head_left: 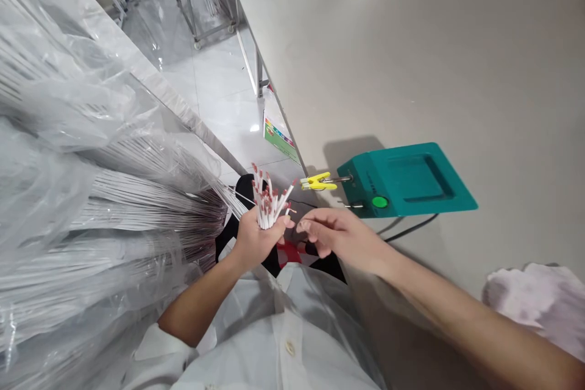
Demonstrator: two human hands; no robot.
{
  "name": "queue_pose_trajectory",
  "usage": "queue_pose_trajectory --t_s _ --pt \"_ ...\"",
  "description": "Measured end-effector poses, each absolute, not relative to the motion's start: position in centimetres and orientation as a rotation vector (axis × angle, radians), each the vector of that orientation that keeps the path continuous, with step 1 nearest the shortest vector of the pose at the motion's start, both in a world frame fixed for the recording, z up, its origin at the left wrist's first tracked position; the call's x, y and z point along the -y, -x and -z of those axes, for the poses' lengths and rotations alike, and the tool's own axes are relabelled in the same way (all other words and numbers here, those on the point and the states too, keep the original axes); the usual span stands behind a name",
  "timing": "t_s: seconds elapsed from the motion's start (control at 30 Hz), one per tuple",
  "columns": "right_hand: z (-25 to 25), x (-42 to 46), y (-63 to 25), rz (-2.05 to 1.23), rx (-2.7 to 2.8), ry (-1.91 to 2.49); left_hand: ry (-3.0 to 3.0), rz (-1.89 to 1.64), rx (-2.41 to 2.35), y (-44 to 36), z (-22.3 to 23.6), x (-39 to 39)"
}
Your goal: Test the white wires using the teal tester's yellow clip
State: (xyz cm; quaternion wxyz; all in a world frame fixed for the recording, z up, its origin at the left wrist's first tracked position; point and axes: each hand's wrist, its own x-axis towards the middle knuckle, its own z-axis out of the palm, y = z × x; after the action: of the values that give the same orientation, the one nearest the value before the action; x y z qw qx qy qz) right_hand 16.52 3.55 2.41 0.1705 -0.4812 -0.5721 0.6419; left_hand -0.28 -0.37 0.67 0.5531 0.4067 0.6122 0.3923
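Observation:
My left hand (259,237) is closed around a bundle of white wires (269,210), whose reddish-brown ends fan out above the fist. One or two wires lean out of the bundle toward the right. Just right of it, my right hand (336,233) is curled with thumb and forefinger drawn together; whether anything lies between them is too small to see. Beyond the right hand, a teal tester box (404,180) with a lit green button (380,202) rests at the table's edge. A yellow clip (319,181) sits on a metal post projecting from the box.
Long white wires (137,201) in clear plastic lie along my left side. The grey table (411,73) spans the right, with a pale cloth (539,298) near its lower corner. A dark cable (414,226) runs from the box. A metal rack (192,12) stands on the floor behind.

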Motion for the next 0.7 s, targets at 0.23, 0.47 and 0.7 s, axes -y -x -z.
queue_pose_trajectory --t_s 0.23,0.47,0.7 --pt "-4.0 -7.0 -19.6 0.033 2.581 1.218 -0.922 -0.96 -1.297 0.2 -0.7 -1.9" --pt "-3.5 -10.1 -20.2 0.104 2.781 1.064 -0.798 -1.052 -1.226 -0.9 -0.5 -3.7" --pt "-2.7 -11.3 -20.6 0.019 2.742 0.951 -0.743 -1.08 -1.21 -1.8 -0.3 -4.8"
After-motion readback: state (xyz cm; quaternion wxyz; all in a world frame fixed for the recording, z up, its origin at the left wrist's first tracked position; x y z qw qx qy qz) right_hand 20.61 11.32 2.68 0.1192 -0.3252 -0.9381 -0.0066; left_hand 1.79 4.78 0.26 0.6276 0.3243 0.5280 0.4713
